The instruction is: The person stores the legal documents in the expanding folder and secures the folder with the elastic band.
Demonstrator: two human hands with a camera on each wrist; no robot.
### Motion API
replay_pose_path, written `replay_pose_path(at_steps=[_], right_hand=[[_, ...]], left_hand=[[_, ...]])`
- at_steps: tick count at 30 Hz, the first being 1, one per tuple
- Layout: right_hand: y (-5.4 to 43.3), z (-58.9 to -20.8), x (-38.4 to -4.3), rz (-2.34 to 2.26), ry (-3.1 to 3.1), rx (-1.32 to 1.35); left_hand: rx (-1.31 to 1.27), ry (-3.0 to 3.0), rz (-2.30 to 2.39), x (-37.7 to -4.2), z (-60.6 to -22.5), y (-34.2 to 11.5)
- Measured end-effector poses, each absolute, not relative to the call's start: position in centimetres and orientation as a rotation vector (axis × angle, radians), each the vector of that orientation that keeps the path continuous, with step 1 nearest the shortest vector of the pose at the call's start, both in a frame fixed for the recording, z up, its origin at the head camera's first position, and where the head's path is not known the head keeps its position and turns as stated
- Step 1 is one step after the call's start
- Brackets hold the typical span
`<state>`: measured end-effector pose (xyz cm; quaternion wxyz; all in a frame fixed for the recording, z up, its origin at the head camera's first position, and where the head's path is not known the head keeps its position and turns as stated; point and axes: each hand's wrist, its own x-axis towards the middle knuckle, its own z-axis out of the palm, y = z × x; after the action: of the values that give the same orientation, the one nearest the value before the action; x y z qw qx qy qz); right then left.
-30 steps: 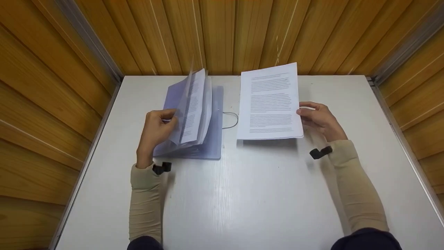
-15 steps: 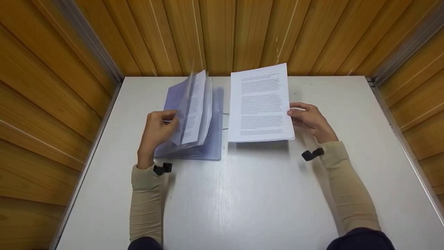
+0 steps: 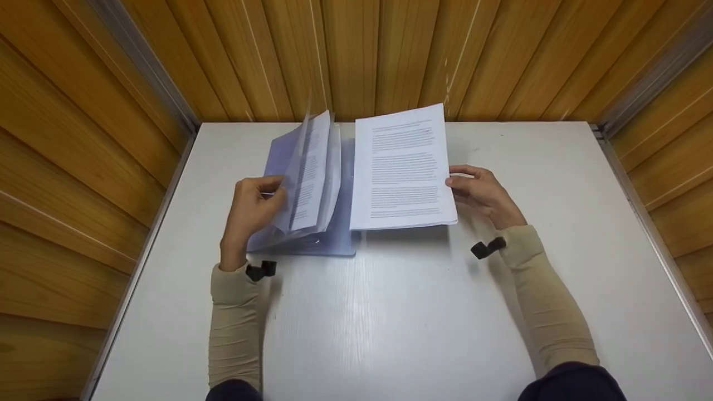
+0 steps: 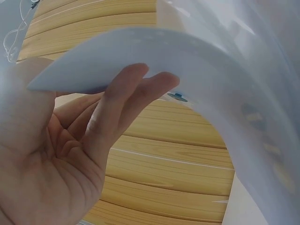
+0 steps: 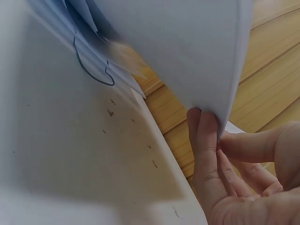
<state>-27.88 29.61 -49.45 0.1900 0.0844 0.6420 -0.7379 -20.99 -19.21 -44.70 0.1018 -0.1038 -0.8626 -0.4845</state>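
A bluish translucent folder (image 3: 343,234) lies opened at the back left of the table, its clear sleeves standing up with printed sheets (image 3: 311,172) inside. My left hand (image 3: 253,209) pinches the edge of a clear sleeve (image 4: 140,51) between thumb and fingers, bending it in a curve in the left wrist view. My right hand (image 3: 482,195) holds a thin stack of printed paper (image 3: 404,172) by its right edge, thumb in front and fingers behind. That stack is raised and tilted above the table, its left edge overlapping the folder's right side in the head view.
A white table (image 3: 356,323) carries everything. Wood-plank walls (image 3: 356,55) enclose its back and sides. An elastic cord (image 5: 86,70) loops from the folder's edge, seen in the right wrist view. A small black device (image 3: 262,270) sits at each wrist.
My right hand has moved left with the paper stack, from beside the folder to over its right side and cord. The left hand and the sleeve stay nearly still.
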Motion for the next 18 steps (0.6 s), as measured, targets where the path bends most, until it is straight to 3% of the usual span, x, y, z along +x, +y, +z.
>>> replay_pose_path(at_steps=[18], right_hand=[[27.7, -49.9, -28.0, -2.059, 1.761, 0.241]], left_hand=[[-0.267, -2.591, -1.423, -20.9, -44.5, -18.9]])
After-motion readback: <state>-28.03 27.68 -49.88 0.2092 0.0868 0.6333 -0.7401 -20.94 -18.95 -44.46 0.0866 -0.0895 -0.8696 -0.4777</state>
